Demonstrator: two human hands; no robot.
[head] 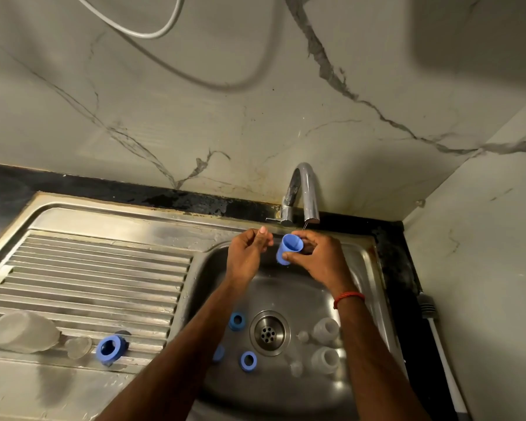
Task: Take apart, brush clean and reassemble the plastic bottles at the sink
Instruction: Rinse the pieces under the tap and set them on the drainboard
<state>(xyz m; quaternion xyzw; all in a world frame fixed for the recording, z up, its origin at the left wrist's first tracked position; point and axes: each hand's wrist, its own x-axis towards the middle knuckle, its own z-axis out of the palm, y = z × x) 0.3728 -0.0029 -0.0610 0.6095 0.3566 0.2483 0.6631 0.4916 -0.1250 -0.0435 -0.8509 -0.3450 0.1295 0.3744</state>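
Observation:
My right hand (319, 256) grips a small blue plastic cap (289, 249) under the chrome tap (304, 192), its open end tilted up toward the spout. A thin trickle of water falls from the spout. My left hand (248, 253) hovers just left of the cap with fingers curled and holds nothing I can see. Down in the steel sink basin (213, 268), blue rings (237, 321) (248, 360) lie left of the drain (269, 332). Clear bottle bodies (325, 329) (325, 360) lie right of it. Another blue ring (111, 349) rests on the drainboard.
A clear plastic bottle part (22, 331) and a smaller clear piece (78, 346) lie on the ribbed drainboard (97, 268) at the left. A white brush handle (444, 354) lies on the dark counter at the right of the sink. A marble wall rises behind the tap.

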